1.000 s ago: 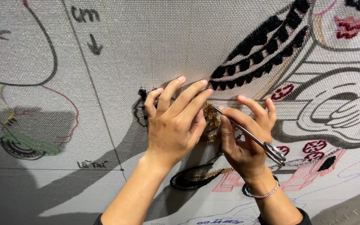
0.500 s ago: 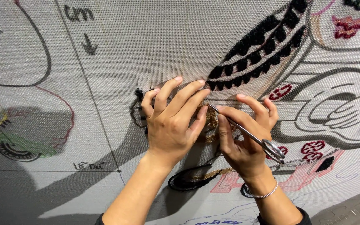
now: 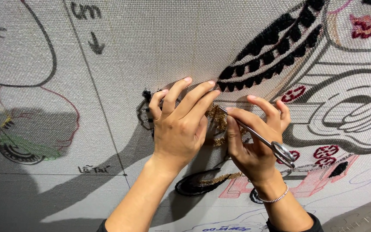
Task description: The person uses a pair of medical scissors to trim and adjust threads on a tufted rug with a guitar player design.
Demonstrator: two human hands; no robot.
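Note:
A large grey mesh canvas [image 3: 159, 47] with drawn outlines fills the view. My left hand [image 3: 179, 124] lies flat on it, fingers spread, pressing beside a patch of golden-brown tufted yarn [image 3: 217, 122]. My right hand [image 3: 250, 137] grips small steel scissors [image 3: 258, 135], their tips pointed at the golden-brown yarn close to my left fingertips. A beaded bracelet [image 3: 273, 198] circles my right wrist. Part of the golden yarn is hidden behind my hands.
Rows of black tufted yarn [image 3: 271, 47] arc above my hands. Red motifs [image 3: 293, 93] and a pink area [image 3: 318, 180] lie to the right. A black and gold tufted oval [image 3: 198, 182] sits below. Green and yellow marks [image 3: 26, 148] show at the left.
Both hands stay at the golden-brown yarn; the view shifted slightly and the scissor tips moved a little along the yarn.

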